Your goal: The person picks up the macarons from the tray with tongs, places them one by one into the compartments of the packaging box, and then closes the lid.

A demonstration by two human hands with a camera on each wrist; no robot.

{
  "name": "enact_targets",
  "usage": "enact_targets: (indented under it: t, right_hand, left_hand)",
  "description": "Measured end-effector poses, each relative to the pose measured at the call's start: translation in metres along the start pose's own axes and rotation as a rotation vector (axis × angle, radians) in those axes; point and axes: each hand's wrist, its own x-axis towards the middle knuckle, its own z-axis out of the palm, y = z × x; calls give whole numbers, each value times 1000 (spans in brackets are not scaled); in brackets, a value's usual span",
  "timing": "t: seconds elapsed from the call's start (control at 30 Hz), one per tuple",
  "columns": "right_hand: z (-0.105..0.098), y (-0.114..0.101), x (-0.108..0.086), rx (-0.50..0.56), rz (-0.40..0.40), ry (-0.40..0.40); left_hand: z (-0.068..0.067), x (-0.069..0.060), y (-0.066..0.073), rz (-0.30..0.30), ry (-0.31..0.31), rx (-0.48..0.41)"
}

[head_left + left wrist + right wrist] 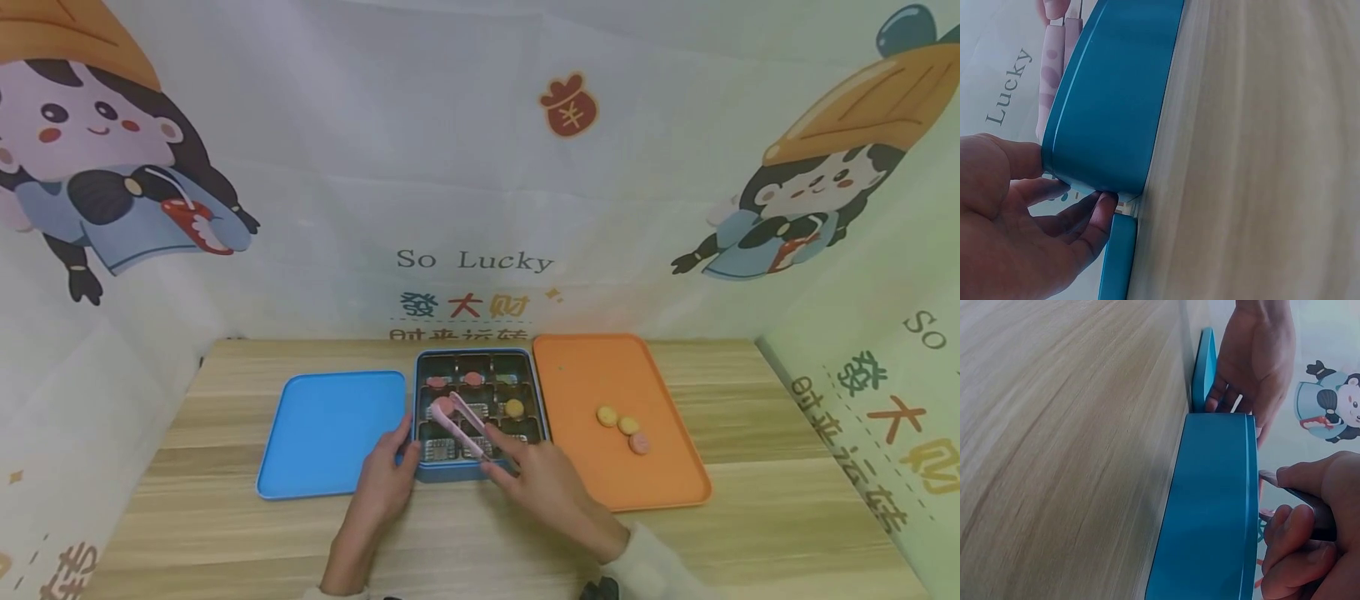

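Observation:
A blue box (487,472) with a dark divided insert stands in the middle of the table. My left hand (387,479) holds its front left corner; in the left wrist view the thumb lies against the rim and the fingers touch the side. With my right hand (543,483) I grip pink tongs (467,433), whose tips are at a pink round biscuit (444,406) in the middle-row left compartment. Whether the tips squeeze it is unclear. Pink biscuits (473,379) also sit in the back-row left and middle compartments, and a yellow biscuit (513,408) in the middle-row right one.
Right of the box lies an orange tray (600,367) bearing two yellow biscuits (607,416) and one pink biscuit (639,442). A blue lid or tray (330,433) lies flat on the left. Behind the wooden table (480,550) hangs a printed cloth (450,167).

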Motion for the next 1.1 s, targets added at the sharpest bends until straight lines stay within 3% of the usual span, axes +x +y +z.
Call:
enact_targets:
  t: [0.4, 0.73, 0.87, 1.0, 1.1]
  right_hand:
    - [-1, 4, -2, 23, 24, 13]
    - [-23, 32, -14, 28, 129, 59]
    - [-35, 49, -22, -23, 126, 123]
    - [-42, 69, -31, -143, 43, 240]
    - [-45, 82, -39, -185, 15, 275]
  left_hand:
    - [-1, -1, 0, 13, -10, 9]
    - [2, 0, -1, -17, -11, -16]
    - [3, 0, -1, -18, -11, -18]
    - [3, 0, -1, -22, -13, -25]
    - [2, 0, -1, -27, -14, -25]
